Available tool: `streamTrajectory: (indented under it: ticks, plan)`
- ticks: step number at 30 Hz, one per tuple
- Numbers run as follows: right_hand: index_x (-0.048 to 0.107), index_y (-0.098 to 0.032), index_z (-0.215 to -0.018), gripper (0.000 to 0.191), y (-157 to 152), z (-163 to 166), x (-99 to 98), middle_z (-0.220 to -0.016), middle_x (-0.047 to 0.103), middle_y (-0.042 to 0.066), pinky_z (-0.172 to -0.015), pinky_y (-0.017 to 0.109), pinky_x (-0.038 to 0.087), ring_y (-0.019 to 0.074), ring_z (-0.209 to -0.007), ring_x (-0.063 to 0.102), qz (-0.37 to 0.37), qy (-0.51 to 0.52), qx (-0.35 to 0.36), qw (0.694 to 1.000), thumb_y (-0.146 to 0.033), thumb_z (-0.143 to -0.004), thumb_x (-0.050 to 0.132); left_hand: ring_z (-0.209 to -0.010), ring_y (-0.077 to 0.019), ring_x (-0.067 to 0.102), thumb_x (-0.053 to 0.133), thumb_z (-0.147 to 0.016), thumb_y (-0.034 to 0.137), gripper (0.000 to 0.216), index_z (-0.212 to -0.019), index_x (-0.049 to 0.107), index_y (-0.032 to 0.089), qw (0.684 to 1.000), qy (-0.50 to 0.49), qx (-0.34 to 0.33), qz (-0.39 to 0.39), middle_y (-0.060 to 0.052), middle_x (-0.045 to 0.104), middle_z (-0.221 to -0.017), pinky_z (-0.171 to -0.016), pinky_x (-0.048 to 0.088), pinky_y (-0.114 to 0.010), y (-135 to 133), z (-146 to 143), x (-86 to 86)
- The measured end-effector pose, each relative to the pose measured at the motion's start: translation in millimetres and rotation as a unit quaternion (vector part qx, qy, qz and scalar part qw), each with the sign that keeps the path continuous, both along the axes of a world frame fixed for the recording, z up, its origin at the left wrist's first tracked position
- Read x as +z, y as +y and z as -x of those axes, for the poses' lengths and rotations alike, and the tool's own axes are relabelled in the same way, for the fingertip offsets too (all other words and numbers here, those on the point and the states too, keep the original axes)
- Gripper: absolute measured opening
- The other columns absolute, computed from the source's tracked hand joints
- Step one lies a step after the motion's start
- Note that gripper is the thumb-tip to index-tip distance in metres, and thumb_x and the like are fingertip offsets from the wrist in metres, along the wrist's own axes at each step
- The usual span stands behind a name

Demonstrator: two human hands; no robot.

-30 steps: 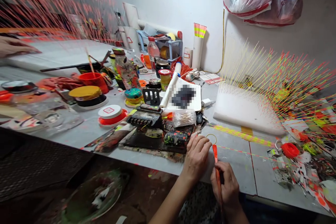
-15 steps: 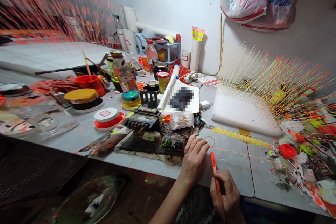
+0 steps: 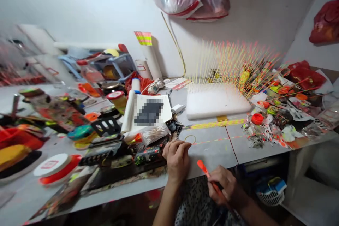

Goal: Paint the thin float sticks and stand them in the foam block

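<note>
My left hand (image 3: 177, 160) is at the table's front edge, fingers curled down beside a paint-spattered dark cylinder (image 3: 149, 154). From its fingertips a thin red-and-yellow striped stick (image 3: 221, 140) runs out to the right over the table. My right hand (image 3: 224, 184), lower and to the right, is closed round an orange-coated paintbrush (image 3: 203, 167). The brush's flat orange tip points up and left, apart from the stick. Just beyond the left fingers lies a thin yellow ring (image 3: 190, 139). Behind it lies a bundle of yellow striped sticks (image 3: 217, 124).
A white foam block (image 3: 217, 104) holds many upright thin sticks. Paint-stained scraps (image 3: 275, 122) crowd the right side. A bag of cotton swabs (image 3: 155, 134) and a blurred-out device (image 3: 149, 111) on white paper lie behind my left hand. Paint jars (image 3: 81, 134) stand on the left.
The view has swung to the right, so the table's contents sit further left and a basket below shows. Both hands keep their holds; the brush tip leans more to the left.
</note>
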State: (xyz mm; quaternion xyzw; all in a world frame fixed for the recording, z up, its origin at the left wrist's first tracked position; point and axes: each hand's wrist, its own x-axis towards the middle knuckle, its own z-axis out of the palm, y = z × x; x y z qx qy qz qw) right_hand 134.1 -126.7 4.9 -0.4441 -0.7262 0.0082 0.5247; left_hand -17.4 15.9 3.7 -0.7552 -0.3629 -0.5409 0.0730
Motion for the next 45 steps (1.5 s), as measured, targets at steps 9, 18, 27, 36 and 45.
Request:
streamTrajectory:
  ticks: [9,18,27,36,45]
  plan:
    - [0.051,-0.028,-0.106,0.032,-24,-20,-8.7,-0.074,0.059,-0.002,-0.054,0.03,0.055,0.0163,-0.06,0.061,-0.109,0.045,-0.043,0.992,-0.005,-0.083,0.048,-0.081,-0.0139,0.065,0.062,-0.09,0.026,0.006,-0.092,0.067,0.023,0.965,-0.151,-0.194,0.088,0.0,0.068,-0.083,-0.076,0.053,-0.029,-18,-17,-3.0]
    - [0.062,-0.02,-0.097,0.017,-29,-113,-9.6,-0.083,0.067,0.003,-0.066,0.03,0.059,0.0175,-0.074,0.067,-0.2,0.081,-0.238,0.947,-0.008,-0.086,0.059,-0.074,-0.0181,0.068,0.067,-0.08,0.057,0.036,-0.079,0.069,0.021,0.922,-0.219,-0.169,0.271,-0.003,0.072,-0.077,-0.073,0.056,-0.031,6,-88,17.2]
    - [0.066,-0.016,-0.088,0.02,-19,-200,-53.9,-0.081,0.069,0.007,-0.067,0.032,0.057,0.0207,-0.073,0.068,-0.179,0.125,-0.44,0.871,-0.036,-0.089,0.067,-0.074,-0.0163,0.066,0.06,-0.086,0.049,0.03,-0.08,0.068,0.02,0.921,-0.188,-0.168,0.297,-0.003,0.07,-0.077,-0.07,0.052,-0.029,82,-202,21.3]
    - [0.065,-0.015,-0.087,0.036,-10,-204,-58.8,-0.083,0.068,0.008,-0.071,0.035,0.053,0.0218,-0.075,0.066,-0.112,0.209,-0.483,0.843,-0.051,-0.088,0.067,-0.101,-0.0233,0.055,0.066,-0.085,0.032,0.011,-0.084,0.071,0.023,0.938,-0.17,-0.047,0.299,-0.008,0.063,-0.097,-0.091,0.044,-0.04,113,-278,7.3]
    - [0.067,-0.016,-0.084,0.04,-13,-202,-59.1,-0.081,0.068,0.008,-0.071,0.034,0.053,0.0211,-0.074,0.065,-0.1,0.208,-0.511,0.828,-0.055,-0.086,0.069,-0.109,-0.0258,0.052,0.067,-0.085,0.031,0.01,-0.083,0.073,0.024,0.941,-0.129,0.026,0.312,-0.008,0.059,-0.108,-0.091,0.041,-0.043,104,-288,0.8]
